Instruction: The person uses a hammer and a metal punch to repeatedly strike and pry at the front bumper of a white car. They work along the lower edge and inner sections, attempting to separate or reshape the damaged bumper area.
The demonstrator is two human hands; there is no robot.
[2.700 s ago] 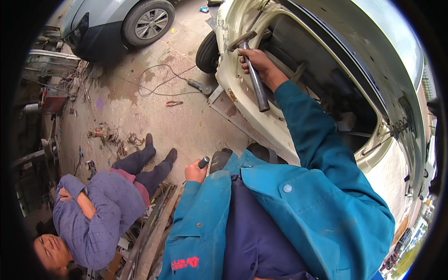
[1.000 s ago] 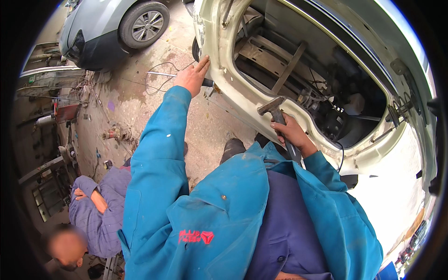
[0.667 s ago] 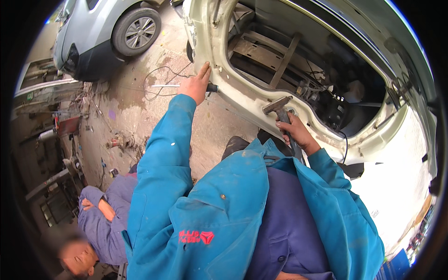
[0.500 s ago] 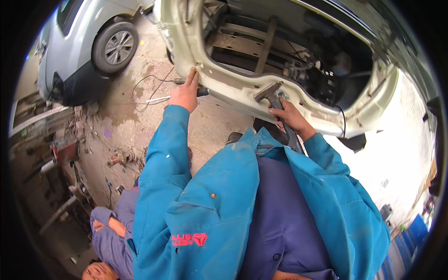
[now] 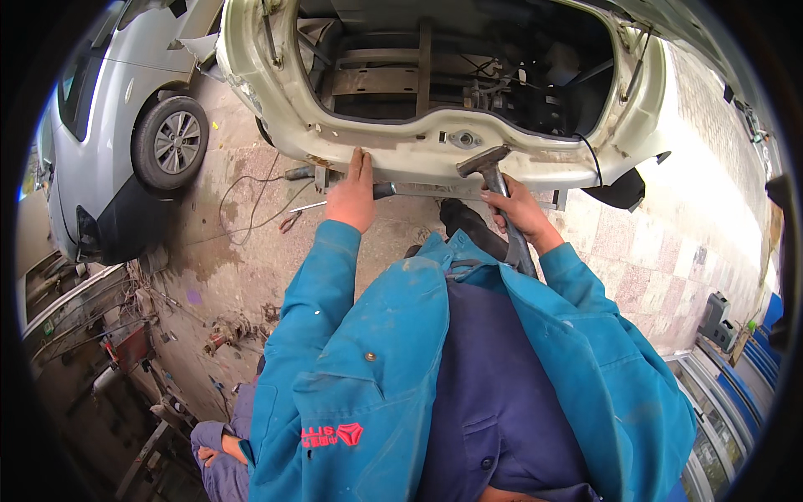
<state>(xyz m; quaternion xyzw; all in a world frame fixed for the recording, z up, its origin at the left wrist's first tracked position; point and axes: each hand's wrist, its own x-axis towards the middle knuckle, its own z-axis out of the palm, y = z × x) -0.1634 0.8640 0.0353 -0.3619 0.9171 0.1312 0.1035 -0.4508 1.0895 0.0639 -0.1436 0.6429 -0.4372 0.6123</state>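
My left hand (image 5: 350, 199) is closed round a screwdriver (image 5: 384, 191). Its black handle juts out on the right of the hand, and its thin shaft points left. Two fingers of that hand stretch forward against the lower rear panel (image 5: 401, 159) of a pale cream car body. In my right hand (image 5: 519, 211) is a hammer (image 5: 493, 171), gripped by the handle with its worn metal head up. The head is in front of the panel, just below the round latch fitting (image 5: 465, 140); whether it touches cannot be told.
Behind the panel gapes the car's open rear (image 5: 376, 79) with bare metal rails. A silver car (image 5: 125, 92) stands at left. A cable (image 5: 226, 209) and pliers (image 5: 289, 222) lie on the floor. Another person's sleeve (image 5: 219, 431) shows at lower left, and a grey machine (image 5: 718, 322) at right.
The view has turned, so the car body appears farther left. Relative to the panel, both hands have shifted right, still with the screwdriver and the hammer in them.
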